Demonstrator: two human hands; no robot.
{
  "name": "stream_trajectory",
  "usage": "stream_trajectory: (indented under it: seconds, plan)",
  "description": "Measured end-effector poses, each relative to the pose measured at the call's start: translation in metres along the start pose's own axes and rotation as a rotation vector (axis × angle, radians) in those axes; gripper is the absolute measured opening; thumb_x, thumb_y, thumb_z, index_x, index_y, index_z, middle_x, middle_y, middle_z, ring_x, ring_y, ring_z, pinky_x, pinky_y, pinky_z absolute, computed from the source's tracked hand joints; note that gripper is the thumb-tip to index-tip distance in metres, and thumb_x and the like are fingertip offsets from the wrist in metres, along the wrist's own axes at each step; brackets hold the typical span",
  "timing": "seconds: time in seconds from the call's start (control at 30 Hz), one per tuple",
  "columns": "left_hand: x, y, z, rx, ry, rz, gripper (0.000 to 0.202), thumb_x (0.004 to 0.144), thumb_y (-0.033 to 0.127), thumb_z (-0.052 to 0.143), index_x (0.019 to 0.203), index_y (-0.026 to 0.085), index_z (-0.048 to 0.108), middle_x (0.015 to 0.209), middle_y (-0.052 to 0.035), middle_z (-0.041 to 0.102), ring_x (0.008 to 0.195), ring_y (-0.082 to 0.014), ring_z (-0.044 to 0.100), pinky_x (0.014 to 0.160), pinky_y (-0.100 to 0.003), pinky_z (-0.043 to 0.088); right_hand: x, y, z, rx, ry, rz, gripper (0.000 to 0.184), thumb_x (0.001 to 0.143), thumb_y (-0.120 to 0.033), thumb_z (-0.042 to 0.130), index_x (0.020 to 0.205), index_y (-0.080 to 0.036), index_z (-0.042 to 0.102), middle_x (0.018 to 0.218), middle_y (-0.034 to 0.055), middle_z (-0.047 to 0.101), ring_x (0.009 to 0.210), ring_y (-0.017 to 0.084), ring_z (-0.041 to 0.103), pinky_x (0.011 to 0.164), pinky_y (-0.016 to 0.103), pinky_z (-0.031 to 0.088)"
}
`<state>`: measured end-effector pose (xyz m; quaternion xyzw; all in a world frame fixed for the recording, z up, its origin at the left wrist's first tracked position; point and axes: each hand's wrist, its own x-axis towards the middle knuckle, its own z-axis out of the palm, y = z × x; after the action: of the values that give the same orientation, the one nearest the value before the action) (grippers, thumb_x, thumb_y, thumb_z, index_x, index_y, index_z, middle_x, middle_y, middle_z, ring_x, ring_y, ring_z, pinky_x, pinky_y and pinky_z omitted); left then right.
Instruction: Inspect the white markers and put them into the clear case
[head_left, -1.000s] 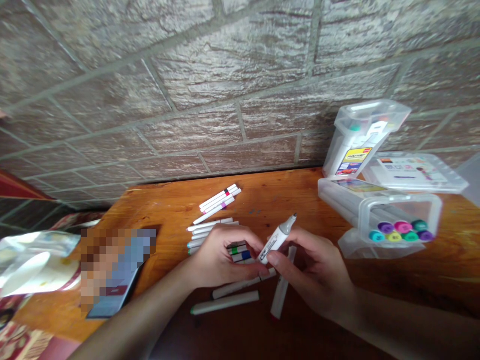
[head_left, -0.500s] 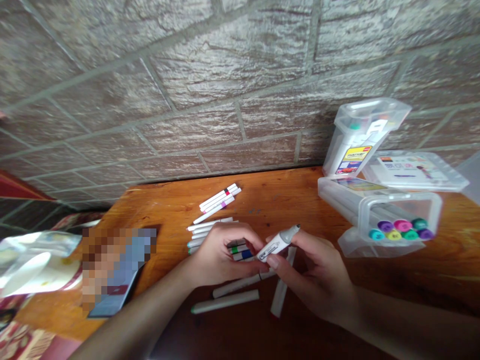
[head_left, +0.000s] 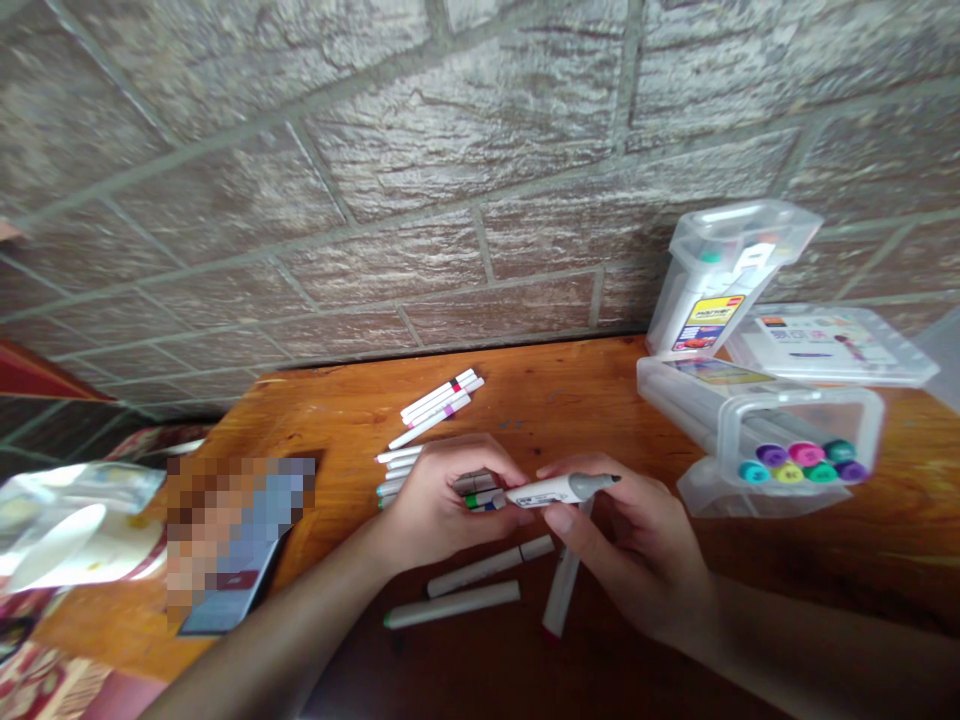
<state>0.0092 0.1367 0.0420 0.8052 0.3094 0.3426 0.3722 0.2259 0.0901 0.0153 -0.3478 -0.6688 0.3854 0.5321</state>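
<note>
A white marker [head_left: 551, 490] with a grey end and a bare dark nib lies nearly level between my two hands. My left hand [head_left: 457, 500] is closed, its thumb and fingertips pinching the marker's left end. Around the marker's middle, my right hand [head_left: 637, 545] has its thumb in front and fingers behind; the nib points right. Through the loop of my left fingers show markers with green and blue bands, partly hidden. Below the hands lie a dark-banded marker [head_left: 487, 567], a green-ended marker [head_left: 451, 604] and a red-ended marker [head_left: 562, 595].
Several white markers [head_left: 439, 408] lie on the wooden table [head_left: 570, 400] behind my left hand. To the right, an opened clear case [head_left: 724, 435] holds colour-capped markers, beside an upright case [head_left: 709, 300] and a flat box [head_left: 832, 345]. A phone [head_left: 240, 590] lies left. A brick wall [head_left: 480, 200] stands behind.
The marker has turned from slanting up to the right to nearly level, its nib now lower and farther right. Both hands stay in about the same place.
</note>
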Motion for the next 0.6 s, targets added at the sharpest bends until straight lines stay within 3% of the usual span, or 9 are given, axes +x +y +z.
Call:
stream_trajectory:
  seconds: [0.4, 0.6]
  plan:
    - [0.0045, -0.0003, -0.0015, 0.073, 0.14, 0.098, 0.017, 0.079, 0.01, 0.082, 0.092, 0.017, 0.075, 0.088, -0.0044, 0.072, 0.077, -0.0139, 0.067, 0.069, -0.023, 0.052, 0.0024, 0.0, -0.0001, -0.018, 0.012, -0.006, 0.027, 0.098, -0.016, 0.066, 0.121, -0.03, 0.068, 0.11, -0.0011, 0.078, 0.097, 0.015, 0.075, 0.081, 0.022, 0.058]
    - [0.0053, -0.0058, -0.0035, 0.096, 0.189, 0.128, 0.021, 0.08, 0.008, 0.081, 0.096, 0.019, 0.076, 0.09, -0.0045, 0.071, 0.081, -0.0151, 0.067, 0.074, -0.026, 0.053, 0.0022, 0.0, 0.0007, -0.016, 0.066, 0.039, 0.024, 0.096, -0.018, 0.069, 0.118, -0.029, 0.068, 0.095, -0.0021, 0.076, 0.073, 0.012, 0.071, 0.064, 0.02, 0.055]
